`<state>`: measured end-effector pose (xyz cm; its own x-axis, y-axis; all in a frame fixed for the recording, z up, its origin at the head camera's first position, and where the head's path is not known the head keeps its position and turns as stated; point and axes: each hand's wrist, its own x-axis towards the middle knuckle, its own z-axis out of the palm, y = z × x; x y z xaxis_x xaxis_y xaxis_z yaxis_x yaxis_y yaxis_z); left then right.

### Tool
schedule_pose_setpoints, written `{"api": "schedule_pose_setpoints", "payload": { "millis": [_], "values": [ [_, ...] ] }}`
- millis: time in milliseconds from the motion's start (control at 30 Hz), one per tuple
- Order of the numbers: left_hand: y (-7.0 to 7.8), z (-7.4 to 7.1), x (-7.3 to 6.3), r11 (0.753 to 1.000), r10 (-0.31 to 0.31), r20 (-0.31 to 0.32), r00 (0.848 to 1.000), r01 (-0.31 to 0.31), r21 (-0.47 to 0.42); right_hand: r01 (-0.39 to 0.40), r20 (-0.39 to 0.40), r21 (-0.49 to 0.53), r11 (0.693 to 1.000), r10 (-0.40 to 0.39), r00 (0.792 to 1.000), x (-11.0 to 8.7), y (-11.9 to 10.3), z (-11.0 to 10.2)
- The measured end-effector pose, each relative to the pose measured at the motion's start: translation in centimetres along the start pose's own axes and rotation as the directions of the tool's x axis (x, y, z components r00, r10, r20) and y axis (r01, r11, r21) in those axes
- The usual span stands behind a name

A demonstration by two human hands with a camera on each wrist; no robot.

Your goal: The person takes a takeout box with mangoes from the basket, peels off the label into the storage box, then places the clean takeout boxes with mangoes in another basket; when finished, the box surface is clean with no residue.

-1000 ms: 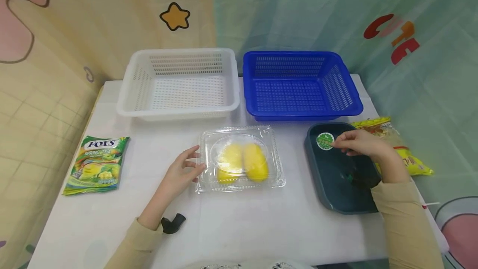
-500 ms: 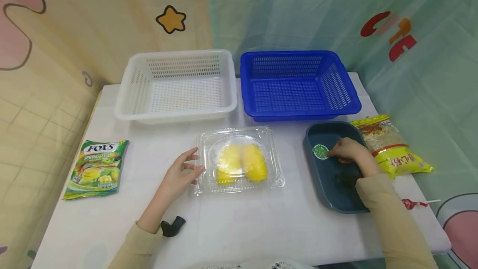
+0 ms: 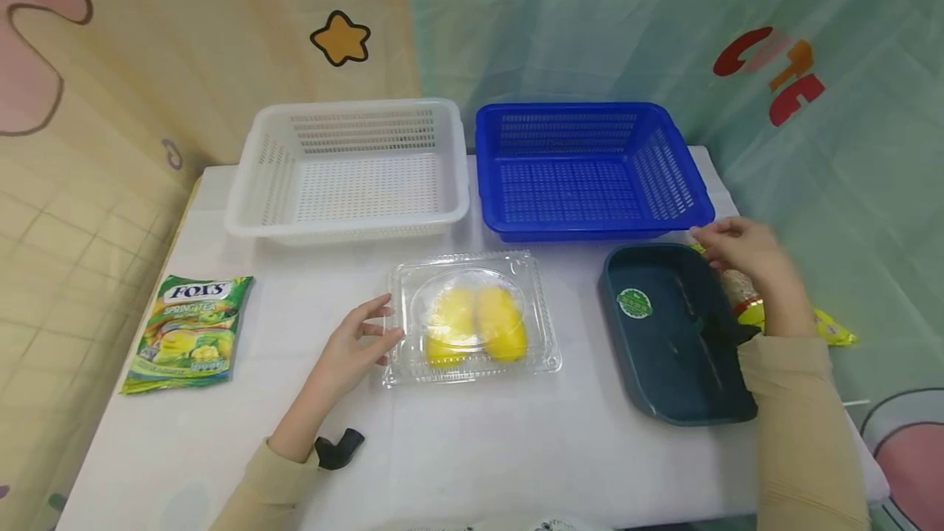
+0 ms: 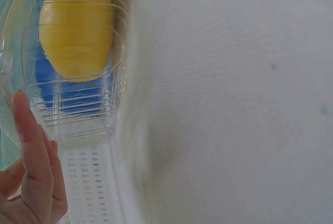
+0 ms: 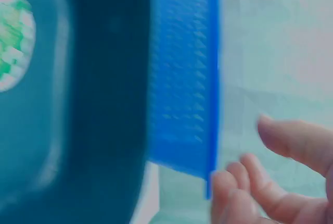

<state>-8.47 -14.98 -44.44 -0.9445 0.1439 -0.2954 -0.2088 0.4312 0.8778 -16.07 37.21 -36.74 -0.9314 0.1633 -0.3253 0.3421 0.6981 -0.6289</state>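
My left hand [image 3: 354, 355] rests on the table with its fingers at the left edge of a clear plastic clamshell box [image 3: 544, 314]. Two yellow fruits [image 3: 504, 324] lie inside it. The left wrist view shows one yellow fruit [image 4: 78, 31] through the ribbed wall, and fingers [image 4: 34, 146] against the box. My right hand [image 3: 752, 265] is above the far right corner of a dark teal tray [image 3: 649, 367] and partly covers a yellow packet [image 3: 833, 329]. In the right wrist view, nothing shows between its loosely bent fingers [image 5: 296, 135].
A white basket [image 3: 347, 228] and a blue basket [image 3: 590, 228] stand along the back. A green FOX'S candy bag [image 3: 188, 334] lies at the left. The tray bears a round green sticker [image 3: 634, 303]. A thin white stick [image 3: 855, 402] shows beyond the right sleeve.
My right hand has left the sticker inside the tray and moved up and right, over the yellow packet. The left hand stays beside the clear box.
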Motion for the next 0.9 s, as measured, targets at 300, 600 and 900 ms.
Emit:
{"api": "schedule_pose_setpoints", "payload": {
  "millis": [300, 600, 900],
  "values": [
    [0.4, 0.0, -0.2, 1.000, 0.022, -0.004, 1.000, -0.022, 0.001, -0.029, -0.226, 0.130, 0.991, 0.058, 0.972, 3.3, -0.8, -1.8],
    [0.3, 0.3, -0.4, 0.999, 0.032, -0.018, 0.999, -0.032, -0.013, -0.120, -0.137, 0.200, 0.972, 0.149, 0.979, 5.6, 0.4, -1.2],
    [0.5, 0.7, 0.0, 0.999, 0.021, -0.079, 0.997, -0.017, 0.051, -0.102, -0.074, 0.237, 0.966, 0.123, 0.990, 6.0, 2.0, -1.2]
  ]
}}
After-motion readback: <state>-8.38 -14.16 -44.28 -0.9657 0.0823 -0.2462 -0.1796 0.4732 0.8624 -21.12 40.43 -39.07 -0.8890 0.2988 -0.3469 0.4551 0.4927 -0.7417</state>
